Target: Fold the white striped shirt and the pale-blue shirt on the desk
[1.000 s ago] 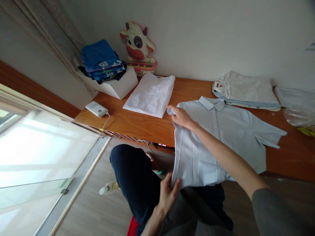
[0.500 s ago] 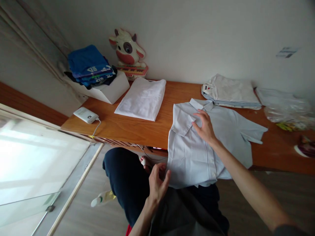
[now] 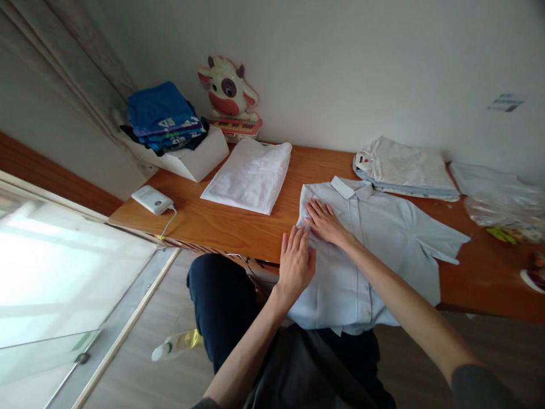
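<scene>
A light blue short-sleeved shirt [image 3: 374,238] lies front-up on the wooden desk [image 3: 238,224], collar toward the wall, its lower hem hanging over the near edge of the desk toward the person's lap. Its left side is folded in over the body, while the other sleeve is spread out flat to the right. The left hand [image 3: 297,262] rests palm-down on the folded edge near the desk's front, fingers straight and close together, gripping nothing. The right hand [image 3: 327,221] lies flat just beyond it, fingers spread a little and pointing toward the collar, pressing on the cloth without holding it; the two hands sit just beside each other, nearly touching. To the left of the shirt on the desk lies a folded white garment [image 3: 249,176], and beyond that an open white box [image 3: 193,162] with a stack of folded blue clothes [image 3: 162,116] on it. A cow-shaped toy [image 3: 230,94] stands against the wall behind the box. A white power bank [image 3: 152,199] with a cable sits at the desk's left corner. Behind the shirt, near the wall, is a pile of folded pale shirts [image 3: 404,167], and further right a clear plastic bag [image 3: 504,204]. On the floor below lies a bottle [image 3: 176,345]
</scene>
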